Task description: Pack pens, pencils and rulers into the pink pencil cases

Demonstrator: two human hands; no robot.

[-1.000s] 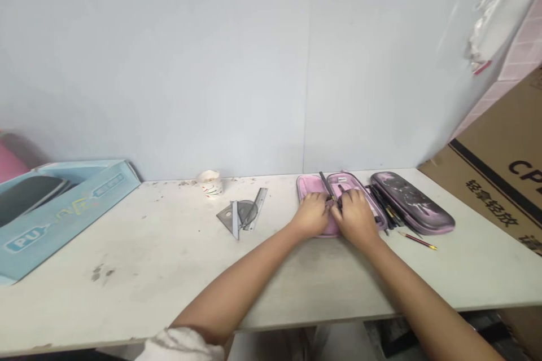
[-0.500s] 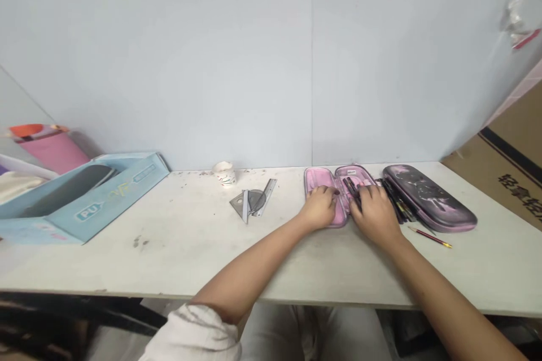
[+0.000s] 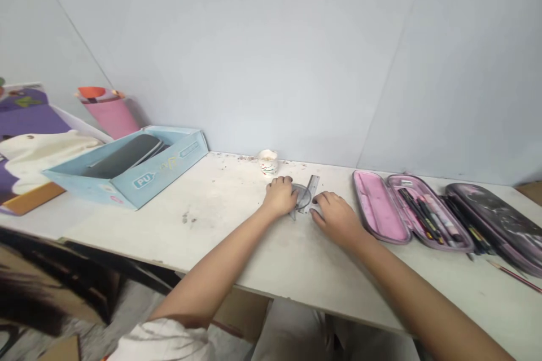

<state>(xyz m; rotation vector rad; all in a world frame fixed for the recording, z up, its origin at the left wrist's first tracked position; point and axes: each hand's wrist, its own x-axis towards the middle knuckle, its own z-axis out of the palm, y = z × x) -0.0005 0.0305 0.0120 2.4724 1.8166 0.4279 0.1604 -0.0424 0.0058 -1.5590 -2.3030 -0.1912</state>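
My left hand (image 3: 279,196) rests with its fingertips on the edge of a clear grey protractor (image 3: 302,196), which lies on a transparent ruler (image 3: 311,193) and a grey set square (image 3: 292,214). Most of the set square is hidden under my fingers. My right hand (image 3: 336,219) lies just right of the ruler's lower end, fingers spread. To its right is an open pink pencil case (image 3: 378,208) holding dark pens (image 3: 419,217). A dark marbled pencil case (image 3: 495,217) lies beyond it, with a loose red pencil (image 3: 514,276) at its front.
The white, scuffed tabletop (image 3: 220,197) holds a small paper cup (image 3: 268,162) behind the tools and a pale blue box (image 3: 127,172) with a dark flat item at left. A pink holder (image 3: 110,115) stands beyond it. A pale wall runs along the back.
Both hands have moved left from the pink pencil case to the protractor and ruler. The view has swung left and tilted. The pens now lie inside the open case.
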